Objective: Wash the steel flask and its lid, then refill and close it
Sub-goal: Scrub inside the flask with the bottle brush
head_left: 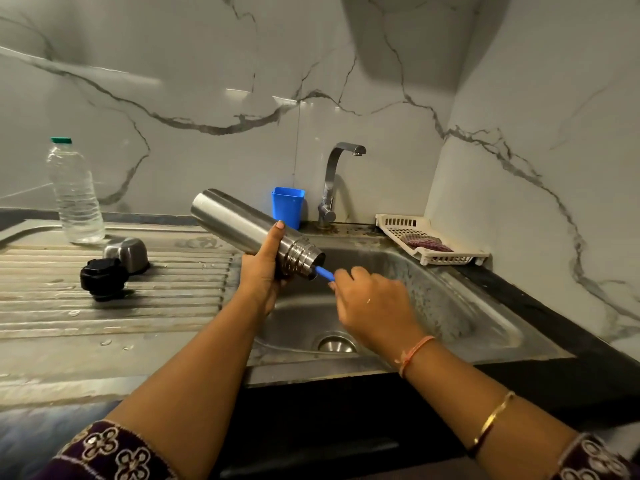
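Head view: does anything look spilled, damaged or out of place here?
Nothing stands out. The flask, blue brush in its mouth, is tilted over the sink; its steel cap and black stopper sit on the wet draining board.

Clear plastic bottle (74, 195), green cap (61, 140), upright at back left of the ribbed steel drainboard (104, 306); seems nearly empty. Water droplets on the drainboard ribs

Blue plastic holder (287, 206) upright against the wall, just left of the tap (330, 181). Tap chrome, curved spout facing right over the basin; no water visible at the spout

Steel sink (450, 299), round drain (336, 344) in the floor, basin walls dull and spotted

White slotted tray (398, 221) on the sink's back right corner, holding a dark purplish scrubber (427, 244)

Black tabletop (554, 327) along the sink's right side. White marble-pattern wall (207, 81) with grey veins behind and to the right
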Action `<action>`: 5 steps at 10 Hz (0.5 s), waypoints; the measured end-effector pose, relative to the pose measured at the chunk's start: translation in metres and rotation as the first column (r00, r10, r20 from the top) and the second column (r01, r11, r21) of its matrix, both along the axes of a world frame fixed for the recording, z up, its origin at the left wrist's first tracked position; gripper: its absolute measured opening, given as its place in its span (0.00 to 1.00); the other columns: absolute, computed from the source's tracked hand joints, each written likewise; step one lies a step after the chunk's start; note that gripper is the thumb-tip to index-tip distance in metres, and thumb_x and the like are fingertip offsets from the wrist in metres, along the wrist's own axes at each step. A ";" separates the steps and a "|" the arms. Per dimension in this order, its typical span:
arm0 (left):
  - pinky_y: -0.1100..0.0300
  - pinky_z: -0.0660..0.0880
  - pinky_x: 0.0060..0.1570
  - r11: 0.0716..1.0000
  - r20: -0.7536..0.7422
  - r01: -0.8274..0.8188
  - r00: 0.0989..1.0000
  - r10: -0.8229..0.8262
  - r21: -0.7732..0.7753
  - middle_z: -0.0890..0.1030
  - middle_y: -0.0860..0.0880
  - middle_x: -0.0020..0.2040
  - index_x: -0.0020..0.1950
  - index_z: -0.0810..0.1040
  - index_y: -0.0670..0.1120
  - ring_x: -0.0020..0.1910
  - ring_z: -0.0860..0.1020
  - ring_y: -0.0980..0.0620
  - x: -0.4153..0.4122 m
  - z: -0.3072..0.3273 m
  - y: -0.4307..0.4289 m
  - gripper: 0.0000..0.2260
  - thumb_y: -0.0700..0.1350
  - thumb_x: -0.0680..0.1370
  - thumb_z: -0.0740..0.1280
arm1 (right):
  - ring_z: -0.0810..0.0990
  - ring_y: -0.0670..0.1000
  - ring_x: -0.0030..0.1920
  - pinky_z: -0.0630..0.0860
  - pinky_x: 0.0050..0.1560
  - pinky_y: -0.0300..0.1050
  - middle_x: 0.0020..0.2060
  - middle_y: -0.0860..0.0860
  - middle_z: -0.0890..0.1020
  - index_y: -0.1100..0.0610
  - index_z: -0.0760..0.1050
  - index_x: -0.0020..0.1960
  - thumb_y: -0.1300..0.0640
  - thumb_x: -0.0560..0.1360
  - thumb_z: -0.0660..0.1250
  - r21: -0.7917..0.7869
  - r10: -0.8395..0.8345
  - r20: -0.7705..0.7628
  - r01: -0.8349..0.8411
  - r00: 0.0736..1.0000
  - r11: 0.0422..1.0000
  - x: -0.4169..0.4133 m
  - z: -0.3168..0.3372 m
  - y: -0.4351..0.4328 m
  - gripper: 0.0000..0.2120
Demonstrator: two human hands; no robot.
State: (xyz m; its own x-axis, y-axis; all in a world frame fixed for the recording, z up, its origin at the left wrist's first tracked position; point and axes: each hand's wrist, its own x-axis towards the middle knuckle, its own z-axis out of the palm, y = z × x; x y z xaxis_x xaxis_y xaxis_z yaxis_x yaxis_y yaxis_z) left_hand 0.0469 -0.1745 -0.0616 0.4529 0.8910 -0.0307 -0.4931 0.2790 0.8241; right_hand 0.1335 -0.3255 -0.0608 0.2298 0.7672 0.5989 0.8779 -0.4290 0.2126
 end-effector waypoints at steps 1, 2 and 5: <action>0.49 0.80 0.49 0.999 -0.003 0.012 1.000 -0.012 -0.044 0.81 0.42 0.55 0.66 0.67 0.40 0.49 0.82 0.47 -0.001 -0.002 0.001 0.31 0.53 0.70 0.74 | 0.75 0.53 0.24 0.56 0.24 0.39 0.29 0.52 0.77 0.57 0.77 0.42 0.54 0.75 0.65 -0.061 -0.018 0.066 0.022 0.998 0.998 -0.014 0.002 0.002 0.07; 0.48 0.80 0.50 0.999 -0.041 0.011 0.999 -0.012 -0.032 0.81 0.42 0.54 0.66 0.68 0.40 0.49 0.82 0.46 -0.003 -0.002 0.004 0.33 0.54 0.68 0.74 | 0.74 0.52 0.27 0.62 0.26 0.40 0.30 0.52 0.75 0.59 0.76 0.46 0.51 0.81 0.55 -0.067 0.006 -0.841 -0.115 0.541 0.991 -0.021 0.017 0.008 0.15; 0.45 0.78 0.53 0.998 -0.028 0.048 0.998 -0.049 -0.038 0.80 0.42 0.54 0.63 0.68 0.41 0.51 0.81 0.45 -0.001 -0.001 -0.003 0.29 0.52 0.69 0.74 | 0.69 0.50 0.21 0.59 0.22 0.39 0.29 0.51 0.74 0.58 0.78 0.47 0.57 0.76 0.52 -0.065 -0.029 0.150 0.039 0.988 0.997 -0.007 -0.007 -0.008 0.15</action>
State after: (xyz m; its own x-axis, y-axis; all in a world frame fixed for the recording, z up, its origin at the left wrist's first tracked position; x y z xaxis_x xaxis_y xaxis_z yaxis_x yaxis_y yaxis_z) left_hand 0.0454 -0.1774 -0.0627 0.4944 0.8658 -0.0777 -0.4540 0.3334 0.8263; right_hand 0.1269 -0.3337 -0.0682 0.1685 0.8004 0.5753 0.8195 -0.4380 0.3695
